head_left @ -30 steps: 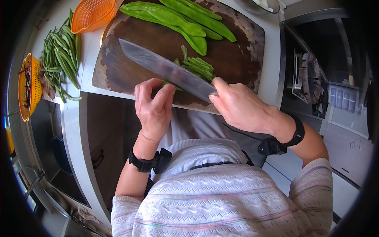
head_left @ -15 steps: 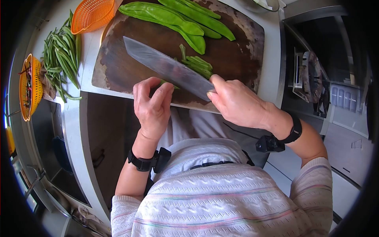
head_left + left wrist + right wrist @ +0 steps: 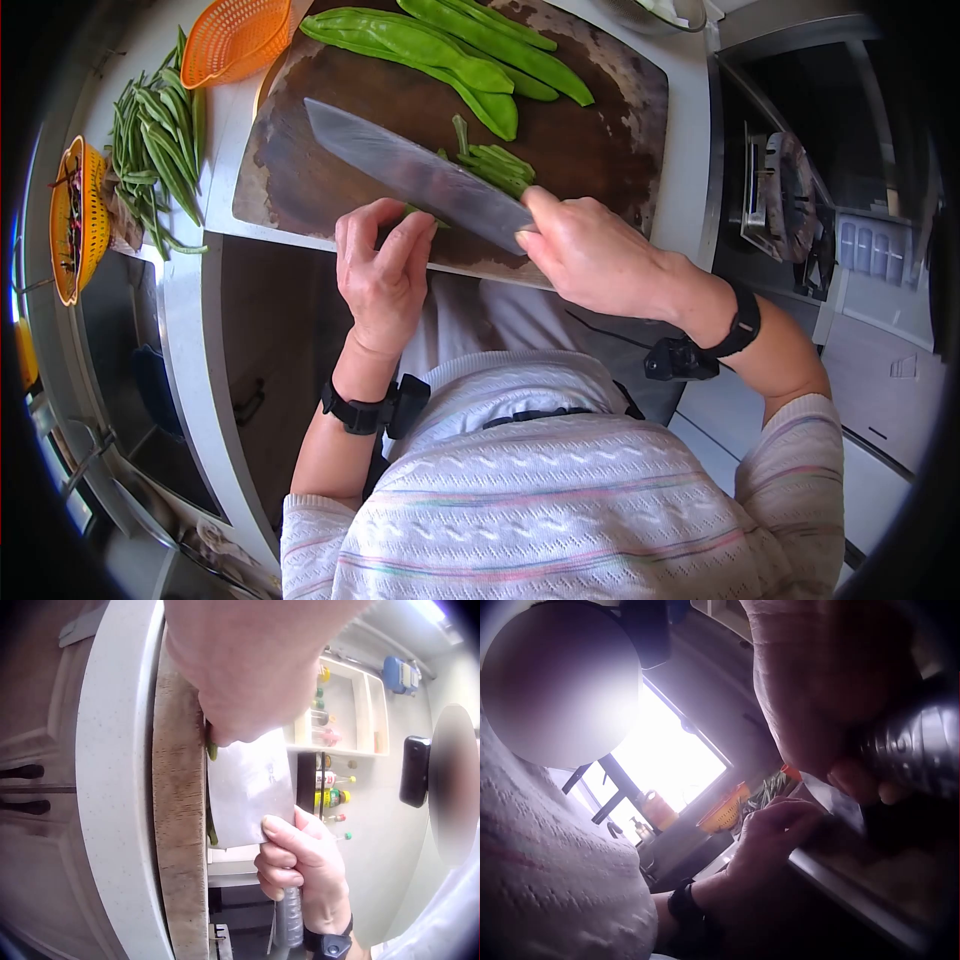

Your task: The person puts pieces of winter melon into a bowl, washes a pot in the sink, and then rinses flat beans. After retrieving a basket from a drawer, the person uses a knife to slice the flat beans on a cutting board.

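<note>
My right hand (image 3: 610, 255) grips a broad cleaver (image 3: 420, 180) by its handle, the thumb at the base of the blade. The blade lies slantwise over the near part of the dark wooden cutting board (image 3: 590, 190). Just left of the blade, my left hand (image 3: 382, 270) holds a flat green bean (image 3: 212, 752) down with bent fingers; most of the bean is hidden by the fingers and the blade. Cut bean pieces (image 3: 500, 168) lie in a small pile beyond the blade. Several whole flat beans (image 3: 420, 48) rest at the board's far side.
To the left on the counter lies a heap of thin green beans (image 3: 155, 130). An orange basket (image 3: 235, 45) stands behind it, and a yellow basket (image 3: 92, 230) with dark red contents sits further left. A glass bowl (image 3: 655, 15) is at the back right, near the stove (image 3: 790, 195).
My right hand has shifted slightly left with the cleaver, whose tip swung right and then back. My left hand has crept a little left. The whole beans lie as before.
</note>
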Demonstrator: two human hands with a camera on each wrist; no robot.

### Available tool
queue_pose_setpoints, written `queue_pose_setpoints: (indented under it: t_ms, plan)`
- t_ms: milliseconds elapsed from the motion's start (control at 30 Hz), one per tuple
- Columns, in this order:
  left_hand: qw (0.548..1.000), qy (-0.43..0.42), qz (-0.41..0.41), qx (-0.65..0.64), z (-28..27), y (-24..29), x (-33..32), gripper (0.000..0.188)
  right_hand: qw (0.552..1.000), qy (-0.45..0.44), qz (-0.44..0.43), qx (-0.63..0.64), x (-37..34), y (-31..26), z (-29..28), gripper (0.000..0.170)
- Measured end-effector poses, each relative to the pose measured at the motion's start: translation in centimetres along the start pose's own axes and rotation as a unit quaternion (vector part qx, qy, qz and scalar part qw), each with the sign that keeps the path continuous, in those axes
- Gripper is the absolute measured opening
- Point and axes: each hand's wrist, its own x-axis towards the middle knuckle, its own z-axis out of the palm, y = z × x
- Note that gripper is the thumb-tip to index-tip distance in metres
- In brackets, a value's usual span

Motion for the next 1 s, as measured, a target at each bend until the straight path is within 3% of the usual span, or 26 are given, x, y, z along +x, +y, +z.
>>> queue_pose_setpoints:
  t_ms: [333, 433, 767, 1000]
  plan:
    - [1.0, 0.008, 0.006, -0.001, 0.0, 0.0, 0.1, 0.016, 0.999, -0.036, 0.016, 0.022, 0.2, -1.1, -0.2, 0.019]
    - [1.0, 0.007, 0.011, 0.02, 0.0, 0.1, 0.2, 0.016, 0.999, 0.018, -0.034, -0.013, 1.1, -0.8, 0.5, 0.018]
    - [1.0, -0.004, 0.013, 0.012, -0.4, 0.2, 0.2, 0.016, 0.999, -0.021, 0.018, 0.018, -0.8, -0.7, -0.7, 0.019]
    - [1.0, 0.013, 0.008, -0.003, -0.1, 0.0, 0.2, 0.017, 1.0, -0.006, -0.014, 0.021, -0.7, -0.7, -0.1, 0.019]
